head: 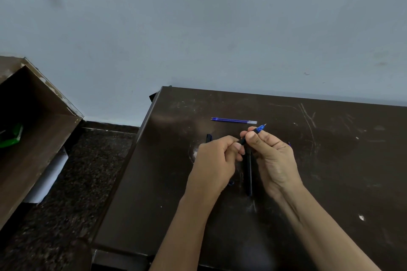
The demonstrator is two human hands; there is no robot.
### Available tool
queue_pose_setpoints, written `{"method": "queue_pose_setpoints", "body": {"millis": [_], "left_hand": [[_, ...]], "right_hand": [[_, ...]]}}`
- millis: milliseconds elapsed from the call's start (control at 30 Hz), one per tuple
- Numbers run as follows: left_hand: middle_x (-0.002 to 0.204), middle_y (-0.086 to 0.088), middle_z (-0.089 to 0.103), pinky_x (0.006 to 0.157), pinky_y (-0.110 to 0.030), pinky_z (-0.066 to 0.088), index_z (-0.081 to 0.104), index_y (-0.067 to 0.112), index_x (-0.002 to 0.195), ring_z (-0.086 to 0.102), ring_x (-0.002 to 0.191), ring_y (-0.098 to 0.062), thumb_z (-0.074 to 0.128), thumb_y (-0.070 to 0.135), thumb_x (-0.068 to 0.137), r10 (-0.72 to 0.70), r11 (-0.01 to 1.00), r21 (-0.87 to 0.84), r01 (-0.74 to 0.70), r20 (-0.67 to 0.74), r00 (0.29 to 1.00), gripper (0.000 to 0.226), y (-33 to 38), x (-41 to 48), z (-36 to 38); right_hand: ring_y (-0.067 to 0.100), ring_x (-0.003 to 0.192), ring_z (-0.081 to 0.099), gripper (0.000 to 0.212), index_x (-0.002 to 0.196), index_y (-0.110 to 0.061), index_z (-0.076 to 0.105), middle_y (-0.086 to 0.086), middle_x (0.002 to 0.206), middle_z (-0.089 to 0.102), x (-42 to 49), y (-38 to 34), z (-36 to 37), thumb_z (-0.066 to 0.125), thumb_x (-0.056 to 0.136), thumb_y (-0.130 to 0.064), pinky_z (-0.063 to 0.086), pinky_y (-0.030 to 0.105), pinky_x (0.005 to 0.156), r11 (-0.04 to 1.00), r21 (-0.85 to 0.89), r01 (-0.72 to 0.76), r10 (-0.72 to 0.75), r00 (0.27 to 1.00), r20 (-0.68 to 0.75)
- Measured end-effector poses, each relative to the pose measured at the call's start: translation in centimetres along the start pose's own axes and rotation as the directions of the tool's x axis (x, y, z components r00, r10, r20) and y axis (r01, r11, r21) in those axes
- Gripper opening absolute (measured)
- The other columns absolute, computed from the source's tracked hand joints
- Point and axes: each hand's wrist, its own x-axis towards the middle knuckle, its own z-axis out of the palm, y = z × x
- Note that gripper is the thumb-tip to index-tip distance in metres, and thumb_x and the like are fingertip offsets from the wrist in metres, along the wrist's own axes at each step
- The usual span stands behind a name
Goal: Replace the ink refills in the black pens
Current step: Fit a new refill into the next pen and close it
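Note:
I hold one black pen (253, 133) with a blue tip section above the dark table (330, 160). My left hand (217, 160) grips its barrel end, and my right hand (269, 152) pinches it just behind the blue tip, which points up and to the right. A second black pen (249, 174) lies on the table between my hands, running toward me. Two blue refills (233, 120) lie side by side farther back on the table. The end of another dark pen part (209, 138) shows beyond my left hand.
The table's left edge (132, 160) drops to a speckled dark floor (66, 193). A brown wooden shelf unit (33, 127) with a green item (12, 136) inside stands at the left. A pale blue wall (198, 39) runs behind the table.

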Motion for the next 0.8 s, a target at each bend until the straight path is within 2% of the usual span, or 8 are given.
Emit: {"method": "queue_pose_setpoints", "body": {"millis": [133,233,267,333,400,500,667,800], "left_hand": [[0.091,0.001,0.068,0.073,-0.013,0.043,0.063,0.014,0.107,0.061,0.081,-0.006,0.045,0.022,0.097,0.016,0.989,0.146,-0.003,-0.085,0.996,0.022,-0.4,0.2,0.6],[0.093,0.003,0.069,0.066,-0.012,0.044,0.063,0.016,0.11,0.061,0.078,-0.004,0.046,0.022,0.096,-0.018,0.991,0.126,0.048,-0.229,0.973,0.022,-0.7,0.2,0.3],[0.091,0.004,0.069,0.062,-0.01,0.041,0.063,0.016,0.107,0.058,0.074,-0.001,0.047,0.022,0.096,-0.032,0.99,0.126,0.067,-0.264,0.964,0.021,-0.9,0.3,0.0],[0.086,0.007,0.065,0.057,-0.01,0.036,0.062,0.017,0.103,0.05,0.068,0.002,0.047,0.023,0.096,-0.025,0.981,0.174,0.087,-0.329,0.944,0.018,-1.4,0.4,-0.6],[0.083,0.009,0.06,0.062,-0.012,0.037,0.062,0.018,0.101,0.046,0.067,0.002,0.048,0.024,0.096,0.0,0.974,0.212,0.086,-0.376,0.927,0.016,-1.6,0.4,-0.9],[0.086,0.009,0.061,0.078,-0.031,0.05,0.062,0.019,0.101,0.053,0.074,-0.002,0.05,0.024,0.095,-0.028,0.976,0.191,0.105,-0.365,0.931,0.013,-1.4,0.4,-0.7],[0.089,0.01,0.067,0.087,-0.039,0.05,0.064,0.023,0.102,0.06,0.084,-0.005,0.056,0.023,0.093,-0.045,0.978,0.177,0.11,-0.334,0.942,0.013,-1.4,0.3,-0.7],[0.093,0.013,0.068,0.093,-0.032,0.043,0.064,0.03,0.105,0.061,0.09,-0.003,0.056,0.026,0.093,-0.058,0.956,0.254,0.148,-0.33,0.942,0.015,-1.6,0.1,-0.9]], "right_hand": [[0.017,0.073,0.07,0.012,0.078,-0.009,0.075,0.009,0.082,0.074,-0.2,0.5,1.0,0.07,0.067,-0.013,0.06,0.03,0.07,0.999,0.044,-0.008,0.011,0.998,-0.054],[0.014,0.083,0.071,0.015,0.094,-0.011,0.072,0.005,0.089,0.075,-0.1,0.8,0.9,0.067,0.08,-0.008,0.056,0.031,0.081,0.962,-0.274,0.015,-0.03,0.998,-0.053],[0.01,0.084,0.07,0.018,0.098,-0.016,0.071,0.0,0.089,0.075,0.1,1.2,0.6,0.067,0.082,-0.009,0.055,0.028,0.083,0.858,-0.51,0.05,-0.079,0.996,-0.035],[0.003,0.087,0.065,0.022,0.101,-0.027,0.068,-0.008,0.095,0.071,0.3,2.1,0.2,0.068,0.082,-0.016,0.053,0.026,0.085,0.432,-0.893,0.123,-0.093,0.991,0.092],[0.008,0.102,0.057,0.028,0.111,-0.03,0.062,-0.008,0.108,0.065,0.2,3.2,0.1,0.067,0.083,-0.027,0.049,0.029,0.09,0.034,-0.981,0.192,0.009,0.981,0.193],[0.016,0.112,0.048,0.037,0.122,-0.028,0.055,-0.004,0.118,0.059,-0.4,4.5,0.2,0.062,0.086,-0.035,0.042,0.03,0.093,-0.221,-0.932,0.285,0.074,0.958,0.276],[0.017,0.112,0.049,0.03,0.121,-0.024,0.055,-0.002,0.12,0.057,-0.5,5.1,0.2,0.053,0.092,-0.03,0.039,0.029,0.095,-0.272,-0.906,0.325,0.047,0.945,0.324],[0.016,0.097,0.057,0.018,0.106,-0.025,0.063,-0.002,0.103,0.062,0.5,3.7,-1.1,0.057,0.089,-0.025,0.048,0.034,0.087,-0.039,-0.958,0.283,-0.138,0.948,0.286]]}}
